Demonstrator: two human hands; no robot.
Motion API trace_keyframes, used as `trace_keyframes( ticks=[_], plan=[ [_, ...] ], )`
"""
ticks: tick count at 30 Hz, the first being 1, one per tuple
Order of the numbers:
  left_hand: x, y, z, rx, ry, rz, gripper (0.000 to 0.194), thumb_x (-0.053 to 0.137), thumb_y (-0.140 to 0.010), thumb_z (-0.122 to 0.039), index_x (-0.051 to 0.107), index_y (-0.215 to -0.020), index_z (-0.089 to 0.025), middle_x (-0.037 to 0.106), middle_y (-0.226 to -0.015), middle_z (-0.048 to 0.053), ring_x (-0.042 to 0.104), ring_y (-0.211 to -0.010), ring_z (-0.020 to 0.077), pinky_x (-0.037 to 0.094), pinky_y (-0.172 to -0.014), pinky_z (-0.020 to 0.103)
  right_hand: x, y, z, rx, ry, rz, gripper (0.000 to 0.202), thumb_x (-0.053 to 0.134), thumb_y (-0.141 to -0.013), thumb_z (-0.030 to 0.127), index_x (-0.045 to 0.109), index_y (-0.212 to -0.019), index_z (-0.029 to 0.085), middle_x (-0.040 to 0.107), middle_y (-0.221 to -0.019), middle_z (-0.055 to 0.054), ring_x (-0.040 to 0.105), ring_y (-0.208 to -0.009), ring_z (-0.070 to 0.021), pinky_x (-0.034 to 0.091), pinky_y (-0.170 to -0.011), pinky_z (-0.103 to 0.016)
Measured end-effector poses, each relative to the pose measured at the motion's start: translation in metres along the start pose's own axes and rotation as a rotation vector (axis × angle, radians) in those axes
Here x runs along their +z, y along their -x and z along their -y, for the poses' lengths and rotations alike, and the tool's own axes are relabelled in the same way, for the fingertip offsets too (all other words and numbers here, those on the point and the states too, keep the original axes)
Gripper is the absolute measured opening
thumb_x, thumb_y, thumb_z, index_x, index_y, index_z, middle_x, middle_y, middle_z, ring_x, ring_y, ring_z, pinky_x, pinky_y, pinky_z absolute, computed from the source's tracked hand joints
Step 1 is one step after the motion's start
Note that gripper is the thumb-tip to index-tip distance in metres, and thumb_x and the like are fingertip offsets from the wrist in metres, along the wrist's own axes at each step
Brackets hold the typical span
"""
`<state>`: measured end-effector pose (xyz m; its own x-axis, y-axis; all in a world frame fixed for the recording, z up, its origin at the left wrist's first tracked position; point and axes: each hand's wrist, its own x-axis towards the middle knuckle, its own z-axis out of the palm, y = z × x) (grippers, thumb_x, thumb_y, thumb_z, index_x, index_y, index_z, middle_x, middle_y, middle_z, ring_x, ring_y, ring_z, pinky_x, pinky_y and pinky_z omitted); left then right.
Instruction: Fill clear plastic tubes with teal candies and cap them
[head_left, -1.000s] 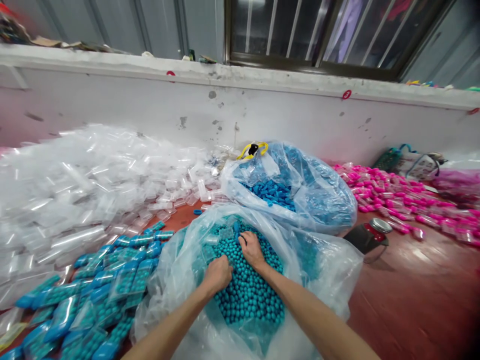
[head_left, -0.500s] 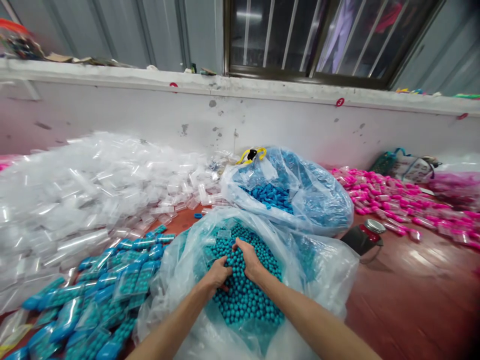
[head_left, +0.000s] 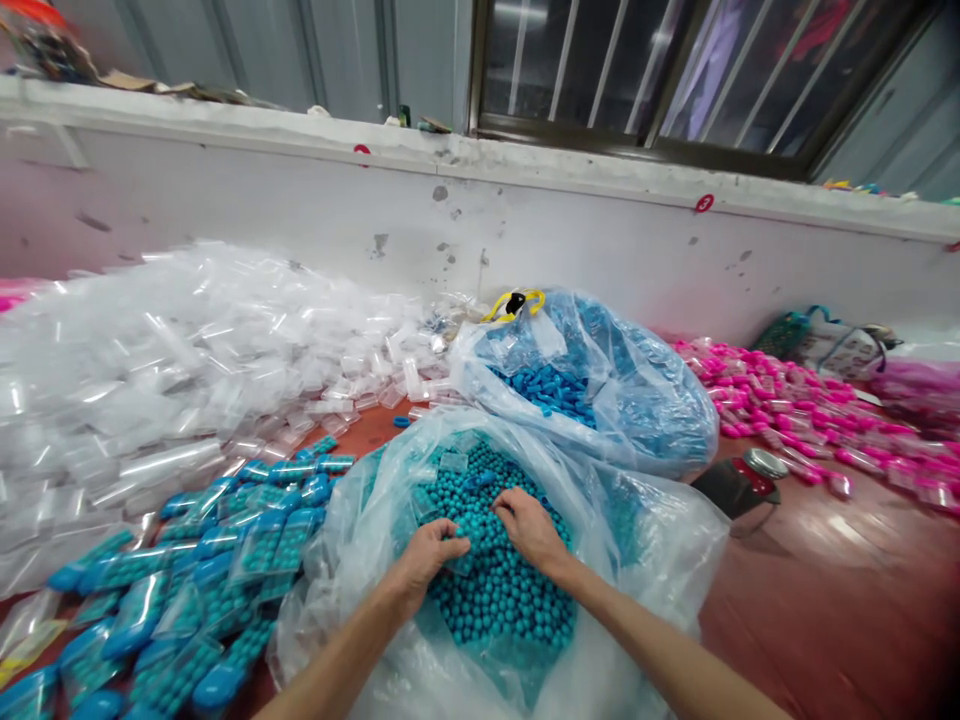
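A clear plastic bag (head_left: 375,530) full of teal beads (head_left: 495,605) lies open in front of me. Over the beads, my left hand (head_left: 429,560) is closed, thumb against fingers; what it holds, perhaps something clear with beads in it, cannot be made out. To its right my right hand (head_left: 531,528) has its fingertips drawn together just above the beads, and any small thing in them is hidden. Some darker blue pieces (head_left: 480,482) lie on the beads beyond my hands. On the left is a pile of clear containers filled with teal beads and closed with blue caps (head_left: 217,600).
Behind the beads stands another bag (head_left: 645,400) with blue caps (head_left: 551,388). A large heap of empty clear containers (head_left: 225,340) spreads on the left. Pink-capped containers (head_left: 795,400) lie at right, near a dark scale-like object (head_left: 731,490) on the red surface (head_left: 840,600).
My hands have moved apart a little. The right hand has shifted right and lower, its fingers drawn together, and the left has turned slightly. The view has shifted a little.
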<state>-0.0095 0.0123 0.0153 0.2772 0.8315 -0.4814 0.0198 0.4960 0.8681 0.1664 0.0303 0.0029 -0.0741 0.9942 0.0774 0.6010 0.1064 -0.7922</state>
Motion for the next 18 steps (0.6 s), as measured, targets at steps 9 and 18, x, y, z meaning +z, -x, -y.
trace_keyframes(
  ticks=[9,18],
  plan=[
    [-0.004,0.003,0.002,-0.053,0.086,0.029,0.035,0.068,-0.055,-0.038,0.047,-0.075,-0.019,0.049,-0.062,-0.006,0.048,-0.059,0.0096,0.033,-0.050,0.020,0.020,-0.034,0.009,-0.179,0.785,0.102,0.013,0.045,-0.083,0.015,0.057,-0.086,0.019,0.058,-0.095,-0.007,0.050,-0.090,-0.0215,0.036,-0.073,-0.033],
    [-0.004,0.005,0.007,0.038,0.161,0.080,0.041,0.065,-0.060,-0.045,0.045,-0.085,-0.020,0.058,-0.077,-0.001,0.057,-0.067,0.0129,0.041,-0.049,0.020,0.007,0.004,0.008,-0.247,0.799,0.164,0.020,0.040,-0.083,0.008,0.054,-0.095,0.016,0.060,-0.095,-0.010,0.052,-0.093,-0.0229,0.037,-0.077,-0.033]
  ],
)
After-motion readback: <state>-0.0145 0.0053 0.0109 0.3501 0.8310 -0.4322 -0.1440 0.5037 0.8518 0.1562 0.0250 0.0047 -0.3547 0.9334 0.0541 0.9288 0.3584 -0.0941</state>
